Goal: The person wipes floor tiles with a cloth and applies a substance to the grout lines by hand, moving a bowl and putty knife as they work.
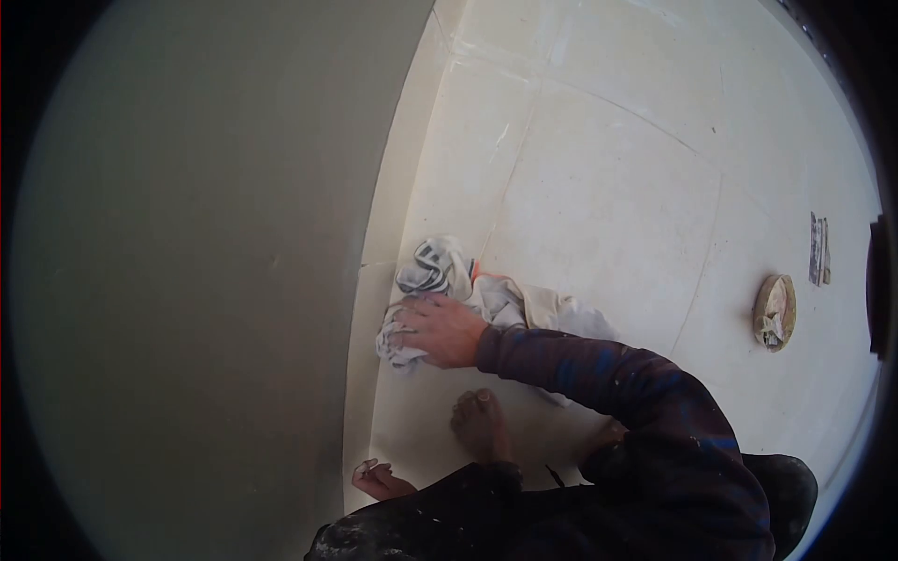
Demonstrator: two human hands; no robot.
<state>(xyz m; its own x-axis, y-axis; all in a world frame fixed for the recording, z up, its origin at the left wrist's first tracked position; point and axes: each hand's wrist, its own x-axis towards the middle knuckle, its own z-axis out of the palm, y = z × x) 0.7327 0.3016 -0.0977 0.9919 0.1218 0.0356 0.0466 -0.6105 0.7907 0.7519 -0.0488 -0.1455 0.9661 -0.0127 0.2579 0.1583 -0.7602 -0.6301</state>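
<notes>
A crumpled white cloth [447, 266] with dark print and an orange edge lies against the tiled skirting. My right hand [440, 329] presses on its bunched left end, fingers curled over the fabric, close to the wall. The rest of the cloth [561, 313] trails right across the floor, partly behind my forearm. Lower down, beside the skirting, my left hand [382, 480] has its fingers curled together; a small pale bit shows at the fingertips, too small to name. My bare foot [482, 425] rests on the floor between my hands.
A smooth grey wall [206, 262] fills the left side, with cream skirting [383, 215] along its base. Pale floor tiles [608, 187] spread to the right. On them stand a round shallow container [774, 313] with pale residue and, farther back, a narrow dark-streaked strip [819, 250].
</notes>
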